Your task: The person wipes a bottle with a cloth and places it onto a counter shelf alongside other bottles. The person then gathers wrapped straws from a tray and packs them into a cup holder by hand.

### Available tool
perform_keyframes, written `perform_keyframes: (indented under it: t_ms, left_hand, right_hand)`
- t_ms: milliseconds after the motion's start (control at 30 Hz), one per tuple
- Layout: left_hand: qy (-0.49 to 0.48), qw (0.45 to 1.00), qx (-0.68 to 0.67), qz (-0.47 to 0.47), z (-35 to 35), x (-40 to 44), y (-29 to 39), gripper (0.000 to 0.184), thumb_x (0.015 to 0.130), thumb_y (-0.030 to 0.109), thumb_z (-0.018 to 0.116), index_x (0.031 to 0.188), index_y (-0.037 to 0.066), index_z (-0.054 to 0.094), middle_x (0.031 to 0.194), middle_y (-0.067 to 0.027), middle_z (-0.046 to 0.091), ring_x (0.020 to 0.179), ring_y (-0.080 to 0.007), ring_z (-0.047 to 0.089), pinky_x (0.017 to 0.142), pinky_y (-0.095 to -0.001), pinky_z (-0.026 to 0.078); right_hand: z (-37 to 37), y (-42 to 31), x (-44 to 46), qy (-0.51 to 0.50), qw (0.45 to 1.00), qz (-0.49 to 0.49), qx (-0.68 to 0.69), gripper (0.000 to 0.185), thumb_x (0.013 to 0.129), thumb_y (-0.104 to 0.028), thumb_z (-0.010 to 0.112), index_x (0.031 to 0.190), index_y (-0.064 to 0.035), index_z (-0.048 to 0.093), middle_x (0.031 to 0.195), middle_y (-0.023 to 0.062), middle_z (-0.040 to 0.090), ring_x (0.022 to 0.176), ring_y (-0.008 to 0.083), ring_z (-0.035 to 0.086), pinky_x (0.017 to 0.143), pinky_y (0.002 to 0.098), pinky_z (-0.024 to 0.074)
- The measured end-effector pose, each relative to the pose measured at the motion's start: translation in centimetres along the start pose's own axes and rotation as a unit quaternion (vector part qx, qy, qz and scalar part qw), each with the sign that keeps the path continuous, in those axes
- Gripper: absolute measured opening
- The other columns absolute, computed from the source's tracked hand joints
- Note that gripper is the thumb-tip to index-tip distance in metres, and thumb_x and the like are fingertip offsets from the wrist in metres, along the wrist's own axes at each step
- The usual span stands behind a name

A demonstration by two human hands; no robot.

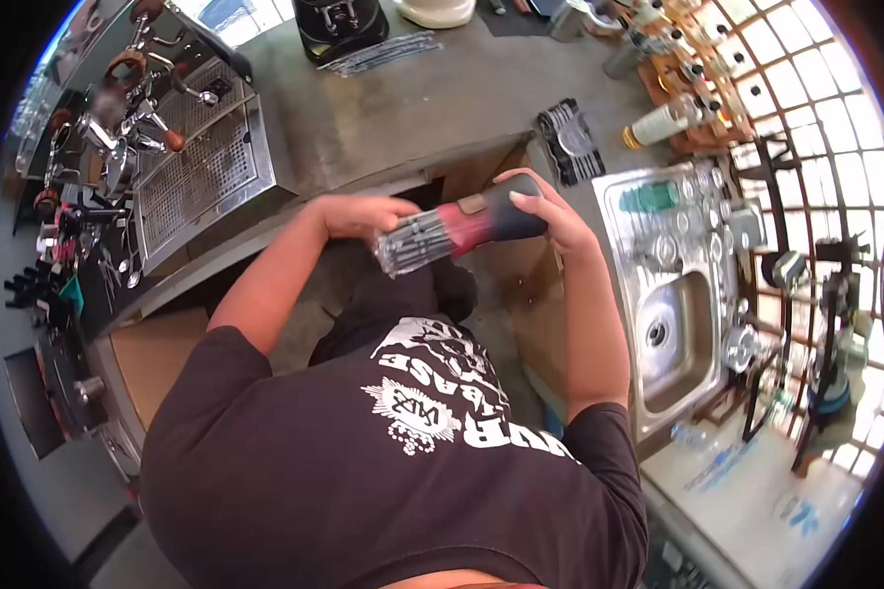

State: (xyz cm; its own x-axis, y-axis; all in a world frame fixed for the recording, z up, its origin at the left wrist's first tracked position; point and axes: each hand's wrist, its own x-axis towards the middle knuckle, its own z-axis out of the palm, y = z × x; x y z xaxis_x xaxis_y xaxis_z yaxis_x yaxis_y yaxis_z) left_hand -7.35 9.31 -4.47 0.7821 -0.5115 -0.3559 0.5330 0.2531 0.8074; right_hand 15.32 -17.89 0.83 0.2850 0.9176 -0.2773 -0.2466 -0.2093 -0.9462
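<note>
My right hand (560, 218) is wrapped around the dark end of a black and red cylindrical holder (501, 213), which lies nearly sideways in front of my chest. From its left end sticks out a bundle of dark straws in clear wrap (420, 241), slightly blurred. My left hand (359, 218) is closed at the tips of that bundle, fingers bent over its upper edge. Both hands are in the air, close to the counter's front edge (393, 175).
An espresso machine (206, 147) stands at left. More wrapped straws (383, 53) lie at the back beside a black appliance (339, 25). At right are a folded striped cloth (570, 142), a steel sink (680, 339), glassware (663, 250) and a bottle (658, 123).
</note>
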Motion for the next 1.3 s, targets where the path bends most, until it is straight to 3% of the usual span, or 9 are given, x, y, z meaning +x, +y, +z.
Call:
perform_keyframes:
  t_ms: [100,333,567,633,700,833,967,1167,1300]
  left_hand:
    - [-0.017,0.993,-0.118,-0.025,1.6,1.6,-0.3,0.088,0.078,0.051,0.08,0.138,-0.005,0.049,0.113,-0.0187,0.069,0.091,-0.0244,0.072,0.079,-0.0389,0.062]
    - [0.148,0.97,-0.185,0.048,-1.0,6.8,0.3,0.046,0.074,0.018,0.084,0.11,0.0,0.062,0.093,-0.0102,0.068,0.082,-0.0188,0.069,0.074,-0.0348,0.057]
    - [0.192,0.95,-0.179,0.167,-6.4,9.6,3.1,0.041,0.076,0.019,0.081,0.109,0.003,0.062,0.092,-0.0085,0.067,0.082,-0.0177,0.067,0.075,-0.0341,0.055]
    - [0.173,0.94,-0.239,0.171,-8.1,10.3,4.1,0.037,0.082,0.024,0.077,0.111,0.006,0.062,0.092,-0.008,0.066,0.086,-0.02,0.067,0.076,-0.0348,0.055]
    - [0.147,0.909,-0.365,0.137,-9.1,10.5,5.4,0.037,0.085,0.026,0.075,0.112,0.007,0.062,0.095,-0.008,0.066,0.088,-0.0218,0.066,0.076,-0.0355,0.055]
    - [-0.004,0.858,-0.486,0.167,-13.5,13.8,3.7,0.037,0.089,0.03,0.071,0.117,0.008,0.06,0.105,-0.0103,0.066,0.094,-0.0259,0.067,0.077,-0.0356,0.055]
    - [-0.015,0.866,-0.478,0.149,-14.3,13.1,5.1,0.04,0.092,0.038,0.065,0.116,0.006,0.064,0.103,-0.0138,0.072,0.091,-0.0271,0.07,0.076,-0.0362,0.057]
    - [0.074,0.919,-0.386,0.031,-15.5,11.0,10.0,0.06,0.094,0.053,0.054,0.123,0.002,0.063,0.112,-0.0184,0.072,0.09,-0.0325,0.074,0.073,-0.036,0.059]
    - [0.105,0.958,-0.265,-0.035,-15.7,9.1,12.2,0.091,0.089,0.082,0.036,0.119,0.001,0.065,0.103,-0.0191,0.074,0.088,-0.0317,0.074,0.072,-0.0351,0.057]
  right_hand:
    - [-1.1,-1.8,5.0,-0.05,0.994,-0.011,-0.1,0.049,0.091,-0.035,0.066,0.129,-0.006,0.056,0.117,0.0073,0.06,0.111,0.0157,0.056,0.097,0.0303,0.0424]
    - [-4.8,-2.7,15.3,0.002,1.0,-0.002,-0.024,0.062,0.096,-0.052,0.057,0.135,-0.0043,0.054,0.12,0.0093,0.062,0.108,0.0193,0.059,0.09,0.0366,0.0477]
    - [-3.2,1.3,21.0,0.074,0.978,-0.048,0.187,0.075,0.097,-0.064,0.046,0.142,-0.0035,0.045,0.129,0.0125,0.06,0.11,0.0251,0.062,0.09,0.0456,0.0517]
    - [-1.2,3.6,21.2,0.046,0.981,-0.016,0.186,0.077,0.095,-0.065,0.051,0.141,-0.0029,0.046,0.126,0.0103,0.062,0.108,0.0236,0.062,0.092,0.0465,0.0531]
    - [-2.6,8.5,21.6,-0.035,0.991,0.047,0.121,0.069,0.097,-0.059,0.055,0.134,-0.001,0.051,0.115,0.007,0.064,0.096,0.0164,0.064,0.085,0.0348,0.0552]
    - [-2.4,7.2,23.8,-0.001,0.952,0.108,0.287,0.053,0.099,-0.044,0.056,0.127,0.0013,0.055,0.105,0.0104,0.068,0.087,0.017,0.067,0.074,0.0329,0.0578]
    - [-0.6,0.6,25.4,0.041,0.962,0.058,0.264,0.046,0.097,-0.034,0.06,0.124,0.0031,0.054,0.106,0.0155,0.069,0.087,0.0207,0.07,0.073,0.036,0.0607]
    - [-1.2,1.6,28.8,0.055,0.926,0.17,0.332,0.052,0.092,-0.037,0.065,0.121,0.0049,0.055,0.106,0.0178,0.069,0.087,0.0259,0.071,0.079,0.0396,0.0611]
    - [-0.1,-0.6,29.3,0.06,0.878,0.219,0.421,0.047,0.091,-0.038,0.063,0.113,0.0042,0.061,0.101,0.0173,0.069,0.087,0.0284,0.071,0.082,0.0406,0.0593]
